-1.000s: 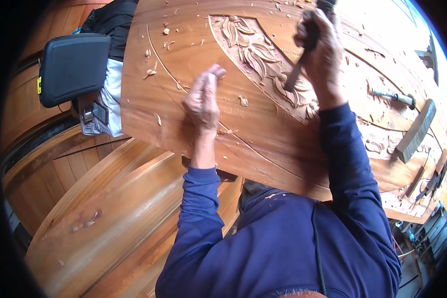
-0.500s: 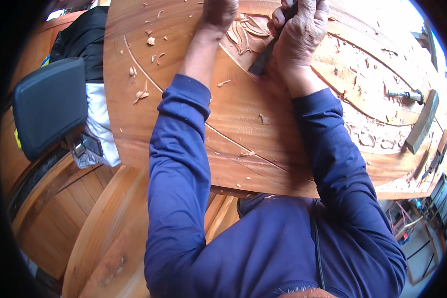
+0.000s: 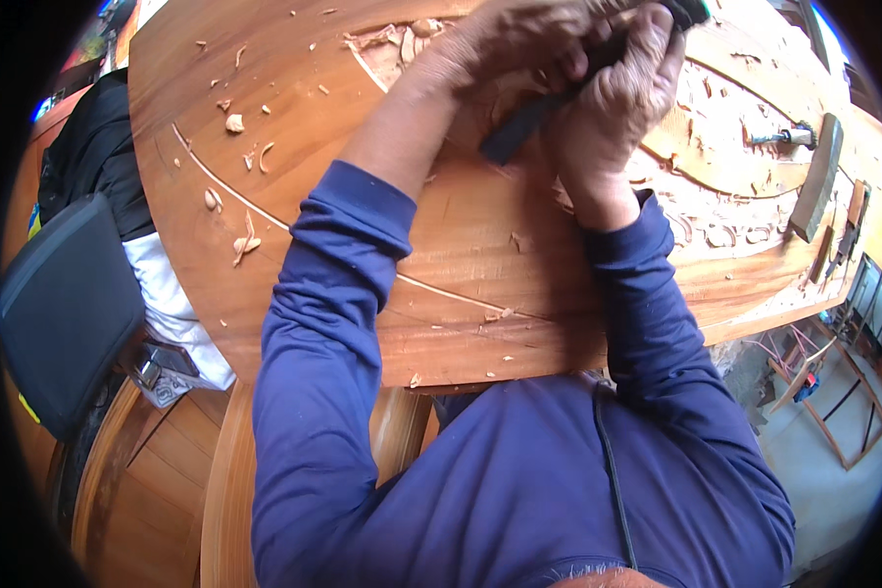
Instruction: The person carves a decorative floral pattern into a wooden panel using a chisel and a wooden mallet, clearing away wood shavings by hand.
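Both hands work together on a dark-handled carving chisel (image 3: 534, 120) at the far side of a large round wooden panel (image 3: 480, 284). The right hand (image 3: 622, 93) is wrapped around the handle from above, supplying the drive. The left hand (image 3: 505, 44) is folded low over the tool's forward part and rests on the wood, apparently to steer and brake the cut; the blade tip itself is hidden beneath it. The chisel lies at a shallow slant over the carved leaf relief (image 3: 402, 39), which suits paring. Wood chips (image 3: 235, 122) are scattered over the uncarved area to the left. A wooden mallet (image 3: 818, 176) lies apart on the right, near the panel's edge. A dark bag (image 3: 69, 314) sits at lower left, off the panel.
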### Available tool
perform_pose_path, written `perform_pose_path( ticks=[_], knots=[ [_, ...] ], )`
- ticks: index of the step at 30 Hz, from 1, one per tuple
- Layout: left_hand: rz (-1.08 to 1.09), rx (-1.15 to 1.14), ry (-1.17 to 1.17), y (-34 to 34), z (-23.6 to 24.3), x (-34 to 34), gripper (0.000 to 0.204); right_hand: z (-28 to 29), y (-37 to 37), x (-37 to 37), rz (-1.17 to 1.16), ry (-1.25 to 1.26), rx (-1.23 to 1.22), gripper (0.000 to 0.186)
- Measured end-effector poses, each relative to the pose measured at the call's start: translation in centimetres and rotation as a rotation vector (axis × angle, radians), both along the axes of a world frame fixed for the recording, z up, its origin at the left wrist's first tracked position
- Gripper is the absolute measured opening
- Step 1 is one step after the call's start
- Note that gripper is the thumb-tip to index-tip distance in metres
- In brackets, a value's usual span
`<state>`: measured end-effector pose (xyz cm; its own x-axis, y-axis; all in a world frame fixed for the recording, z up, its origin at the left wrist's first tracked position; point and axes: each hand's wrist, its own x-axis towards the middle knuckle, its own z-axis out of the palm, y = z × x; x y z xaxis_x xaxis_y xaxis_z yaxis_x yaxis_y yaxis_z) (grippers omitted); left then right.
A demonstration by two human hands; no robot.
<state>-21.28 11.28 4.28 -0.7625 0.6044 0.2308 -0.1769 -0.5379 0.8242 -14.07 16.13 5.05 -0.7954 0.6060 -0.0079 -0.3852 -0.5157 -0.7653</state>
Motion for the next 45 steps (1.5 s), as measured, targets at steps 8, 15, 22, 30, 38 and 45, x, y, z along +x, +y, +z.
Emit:
perform_pose_path(
  ticks=[8, 15, 22, 30, 38, 45],
  knots=[
    [0.08, -0.108, 0.187, 0.1, -1.1, -0.5, 0.071, 1.1, 0.1, 0.3, 0.057, -0.068, 0.02, 0.032],
    [0.049, -0.054, 0.186, -1.2, -0.4, -0.4, 0.073, -0.6, 0.8, -1.2, 0.215, 0.067, 0.054, 0.013],
    [0.045, -0.078, 0.157, 0.9, -1.8, -0.7, 0.072, 0.1, 0.9, -0.4, 0.124, 0.001, -0.023, 0.025],
    [0.063, -0.129, 0.268, 1.1, -1.3, 0.4, 0.081, -1.2, 2.4, 1.1, 0.095, 0.078, 0.132, 0.027],
    [0.316, -0.177, 0.16, -0.6, 1.9, 0.7, 0.095, 2.1, 8.4, 2.0, 0.205, -0.132, 0.117, 0.03],
    [0.512, -0.203, 0.159, -2.5, -0.1, -2.2, 0.074, 2.6, 23.0, 3.2, 0.078, -0.569, 1.379, 0.035]
  ],
)
